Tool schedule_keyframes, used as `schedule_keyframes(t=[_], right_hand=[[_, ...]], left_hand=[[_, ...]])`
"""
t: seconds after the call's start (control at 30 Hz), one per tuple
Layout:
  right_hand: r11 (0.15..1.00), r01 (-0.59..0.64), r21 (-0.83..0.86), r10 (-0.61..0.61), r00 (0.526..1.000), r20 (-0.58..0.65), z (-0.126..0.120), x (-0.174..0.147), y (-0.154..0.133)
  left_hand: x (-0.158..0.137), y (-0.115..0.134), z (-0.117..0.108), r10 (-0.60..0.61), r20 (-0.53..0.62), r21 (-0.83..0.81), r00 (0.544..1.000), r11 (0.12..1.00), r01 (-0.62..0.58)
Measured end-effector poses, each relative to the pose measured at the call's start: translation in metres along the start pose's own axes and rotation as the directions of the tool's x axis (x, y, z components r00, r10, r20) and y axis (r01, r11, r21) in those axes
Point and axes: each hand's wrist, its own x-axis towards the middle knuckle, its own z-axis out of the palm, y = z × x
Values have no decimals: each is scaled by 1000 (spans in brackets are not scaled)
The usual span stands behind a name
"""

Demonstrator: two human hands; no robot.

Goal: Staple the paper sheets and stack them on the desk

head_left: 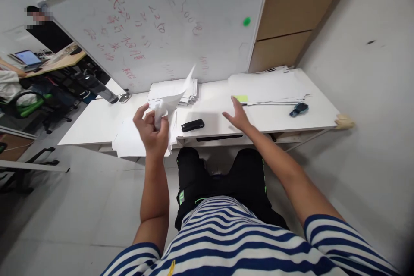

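My left hand (152, 131) is closed on a curled white sheet of paper (173, 100), held up above the desk on the left. Beneath that hand, loose white sheets (129, 140) spread over the front edge. A stack of papers (190, 92) lies behind, against the whiteboard. Between my hands rests a black stapler (193, 125), touched by neither. My right hand (239, 115) is open and empty, thumb and fingers apart, over the desk beside a yellow-green sticky note (240, 98). Large white sheets (268, 86) lie just beyond it.
A whiteboard (155, 30) with red writing and magnets stands along the back of the white desk (216, 114). A dark blue object (298, 109) lies at right, a dark bottle (101, 88) at far left. Brown boxes (287, 4) stand behind. Two people are at another table.
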Motion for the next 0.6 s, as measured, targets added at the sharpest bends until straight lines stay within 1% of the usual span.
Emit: schedule_keyframes(t=[0.03,0.1,0.17,0.23,0.33,0.4,0.5,0.6], right_hand=[[989,3,149,-4,1000,6,0,-4,-10],[925,2,380,-17,999,36,-5,-8,-28],[855,-11,518,-23,998,60,-18,-9,-44],[796,-42,604,-14,996,87,-39,-11,-53],[731,-123,671,14,986,165,-70,-20,-57],[717,-166,677,62,983,175,-83,-30,-54],[718,-197,667,170,980,107,-87,-45,-44],[725,-228,650,280,960,25,-79,-58,-31]], left_hand=[[1,6,0,-2,-6,-108,1000,994,1],[9,11,-1,-17,3,-278,1000,960,17],[20,7,-2,-39,29,-386,999,921,48],[32,-4,0,-73,83,-449,994,888,103],[44,-21,9,-126,152,-496,980,848,186],[44,-30,17,-151,184,-499,971,837,225],[34,-44,30,-200,272,-444,941,842,307],[15,-63,39,-253,366,-358,896,850,386]])
